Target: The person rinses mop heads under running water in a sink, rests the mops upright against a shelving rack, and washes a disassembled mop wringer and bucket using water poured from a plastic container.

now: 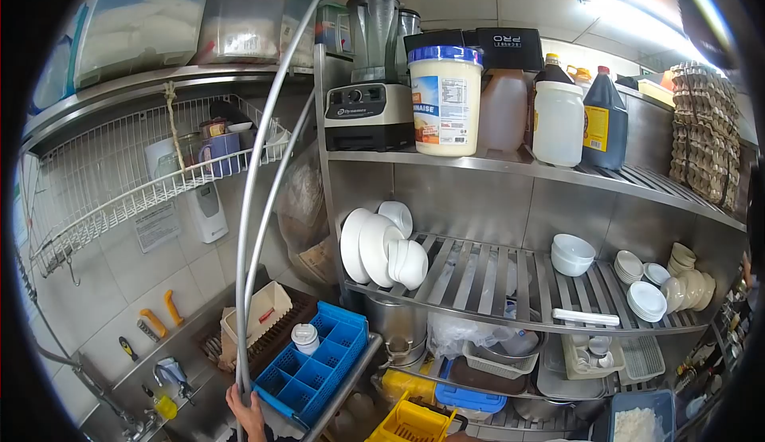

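My left hand (249, 412) is at the bottom, left of centre, with its fingers wrapped round a long metal pole (253, 163). The pole rises past the wire rack to a yellow tip near the top; a second metal pole runs close beside it. Just right of the hand sits a blue divided basket (307, 386) holding a white lidded cup (305, 338). Near the bottom edge is a yellow crate (410, 424). A small bit of skin shows at its right, too little to tell what my right hand does.
A wire rack (103, 211) with mugs hangs at the left, above a sink area. Steel shelves (478, 306) at the right carry bowls and plates, with a blender (370, 115), mayonnaise tub (445, 103) and bottles on top. Egg trays (703, 135) stand far right.
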### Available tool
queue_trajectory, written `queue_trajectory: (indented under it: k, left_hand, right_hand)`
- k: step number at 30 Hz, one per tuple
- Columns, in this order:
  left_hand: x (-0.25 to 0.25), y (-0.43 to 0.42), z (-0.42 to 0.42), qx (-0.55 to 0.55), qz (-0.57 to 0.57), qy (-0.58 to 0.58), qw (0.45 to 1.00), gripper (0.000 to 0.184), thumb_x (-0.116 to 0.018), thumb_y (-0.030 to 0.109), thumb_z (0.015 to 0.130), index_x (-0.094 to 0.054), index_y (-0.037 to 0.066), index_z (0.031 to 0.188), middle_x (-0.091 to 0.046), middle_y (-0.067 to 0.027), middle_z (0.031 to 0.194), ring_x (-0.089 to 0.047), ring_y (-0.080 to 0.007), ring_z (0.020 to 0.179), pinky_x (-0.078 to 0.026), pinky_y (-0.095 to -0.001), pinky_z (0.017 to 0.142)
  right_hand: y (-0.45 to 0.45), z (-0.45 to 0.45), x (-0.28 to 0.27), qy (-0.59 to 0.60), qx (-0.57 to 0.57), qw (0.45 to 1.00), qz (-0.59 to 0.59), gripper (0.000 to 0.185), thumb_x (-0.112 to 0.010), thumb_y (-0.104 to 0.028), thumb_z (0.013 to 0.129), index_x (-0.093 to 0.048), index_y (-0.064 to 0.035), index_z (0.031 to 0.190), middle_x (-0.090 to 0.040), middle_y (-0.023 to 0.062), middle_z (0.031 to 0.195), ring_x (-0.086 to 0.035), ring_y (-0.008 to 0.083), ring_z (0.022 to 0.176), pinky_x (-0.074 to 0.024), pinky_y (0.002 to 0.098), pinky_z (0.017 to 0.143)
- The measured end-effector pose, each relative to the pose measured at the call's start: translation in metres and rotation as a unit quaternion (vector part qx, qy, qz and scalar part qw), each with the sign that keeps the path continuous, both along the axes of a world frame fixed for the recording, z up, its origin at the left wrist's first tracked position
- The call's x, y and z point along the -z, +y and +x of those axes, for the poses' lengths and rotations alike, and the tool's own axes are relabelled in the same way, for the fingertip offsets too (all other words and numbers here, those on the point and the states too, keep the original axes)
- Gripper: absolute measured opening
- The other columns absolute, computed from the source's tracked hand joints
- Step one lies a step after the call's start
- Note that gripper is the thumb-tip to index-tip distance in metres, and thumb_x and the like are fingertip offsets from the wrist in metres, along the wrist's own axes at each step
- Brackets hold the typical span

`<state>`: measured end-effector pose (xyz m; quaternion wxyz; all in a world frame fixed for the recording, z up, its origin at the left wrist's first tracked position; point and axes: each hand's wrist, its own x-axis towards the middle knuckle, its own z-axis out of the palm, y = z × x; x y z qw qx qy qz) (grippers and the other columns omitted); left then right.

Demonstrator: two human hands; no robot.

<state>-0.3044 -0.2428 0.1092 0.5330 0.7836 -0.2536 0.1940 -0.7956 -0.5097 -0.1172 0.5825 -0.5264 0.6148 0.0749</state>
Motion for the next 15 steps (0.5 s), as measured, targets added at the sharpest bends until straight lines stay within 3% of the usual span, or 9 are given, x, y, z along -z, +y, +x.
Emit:
queue_trajectory:
  k: [5, 8, 10, 12, 15]
  left_hand:
    - [0.006, 0.0, -0.011, -0.019, 0.004, -0.043, 0.999, 0.055, -0.07, 0.014, 0.085, -0.05, 0.001, 0.135, -0.045, -0.024, 0.138, -0.045, -0.0414, 0.128, -0.035, -0.0458, 0.109]
    - [0.001, -0.009, -0.01, 0.008, 0.057, -0.048, 0.997, 0.06, -0.068, 0.03, 0.091, -0.048, 0.004, 0.141, -0.041, -0.0269, 0.146, -0.04, -0.043, 0.134, -0.032, -0.0462, 0.112]
    - [0.007, -0.015, 0.0, 0.009, 0.081, -0.066, 0.994, 0.061, -0.068, 0.034, 0.092, -0.049, 0.006, 0.142, -0.039, -0.0271, 0.148, -0.039, -0.0423, 0.137, -0.031, -0.0459, 0.114]
    - [-0.003, -0.02, -0.006, 0.021, 0.072, -0.09, 0.993, 0.064, -0.07, 0.034, 0.091, -0.047, 0.003, 0.142, -0.039, -0.0282, 0.147, -0.039, -0.0427, 0.137, -0.032, -0.046, 0.113]
    - [-0.015, -0.02, -0.029, 0.027, 0.067, -0.089, 0.993, 0.07, -0.074, 0.032, 0.088, -0.043, -0.001, 0.142, -0.047, -0.0267, 0.139, -0.044, -0.0408, 0.131, -0.035, -0.0456, 0.11]
  right_hand:
    - [-0.002, -0.004, -0.001, -0.024, 0.036, 0.999, 0.008, 0.019, -0.066, -0.016, 0.084, -0.055, -0.0051, 0.096, -0.055, 0.0111, 0.079, -0.06, 0.0256, 0.071, -0.0532, 0.0414, 0.057]
    - [-0.006, -0.017, 0.014, -0.069, 0.062, 0.996, -0.006, 0.018, -0.065, -0.014, 0.084, -0.054, -0.0053, 0.096, -0.055, 0.0113, 0.081, -0.06, 0.0261, 0.073, -0.0541, 0.0411, 0.059]
    - [-0.011, -0.031, 0.03, -0.107, 0.1, 0.989, 0.001, 0.018, -0.065, -0.013, 0.084, -0.054, -0.0055, 0.096, -0.054, 0.0115, 0.082, -0.06, 0.0264, 0.075, -0.0547, 0.0409, 0.06]
    - [-0.03, -0.038, 0.029, -0.153, 0.184, 0.969, 0.056, 0.018, -0.065, -0.011, 0.084, -0.053, -0.0057, 0.096, -0.054, 0.0116, 0.084, -0.06, 0.0267, 0.076, -0.0553, 0.0407, 0.061]
    - [-0.052, -0.047, 0.019, -0.193, 0.373, 0.884, 0.207, 0.018, -0.065, -0.009, 0.084, -0.052, -0.0059, 0.096, -0.053, 0.0118, 0.085, -0.06, 0.0272, 0.079, -0.0561, 0.0404, 0.063]
